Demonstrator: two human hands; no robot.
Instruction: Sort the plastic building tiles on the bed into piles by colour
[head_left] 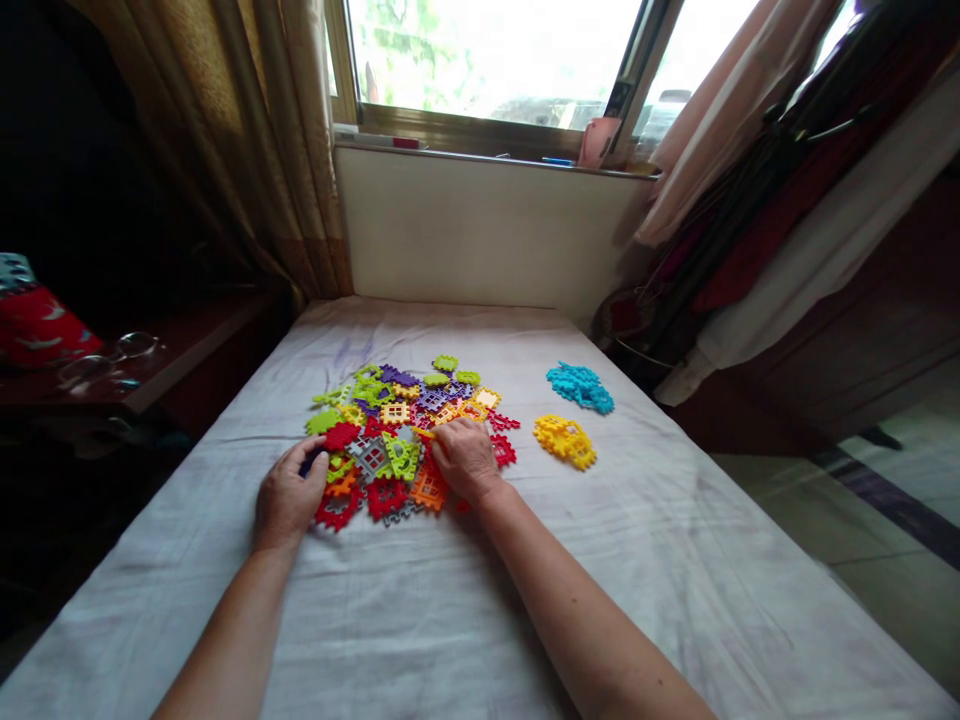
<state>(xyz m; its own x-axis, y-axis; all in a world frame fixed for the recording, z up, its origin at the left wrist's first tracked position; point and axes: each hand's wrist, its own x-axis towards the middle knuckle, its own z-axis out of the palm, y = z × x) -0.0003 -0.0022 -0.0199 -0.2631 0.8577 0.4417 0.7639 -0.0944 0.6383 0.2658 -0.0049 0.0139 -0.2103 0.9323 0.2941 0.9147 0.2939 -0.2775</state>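
A mixed heap of flat notched plastic pieces, red, green, purple, grey, orange and yellow, lies on the pale sheet, with a grey piece (370, 456) near its middle. My right hand (466, 458) rests over the heap's right side, its fingers closed on a yellow-orange piece (422, 433). At the heap's left edge, my left hand (291, 490) has its fingers around a dark blue piece (307, 460), beside a red piece (341, 436). Right of the heap are a blue pile (580, 387) and, nearer me, a yellow pile (565, 441).
The sheet-covered surface (420, 620) reaches a low wall below a window. A dark side table (187, 345) at left bears glasses (137, 345) and a red patterned item (41, 325). Clothes (810, 240) hang at right; a curtain (292, 160) hangs at back left.
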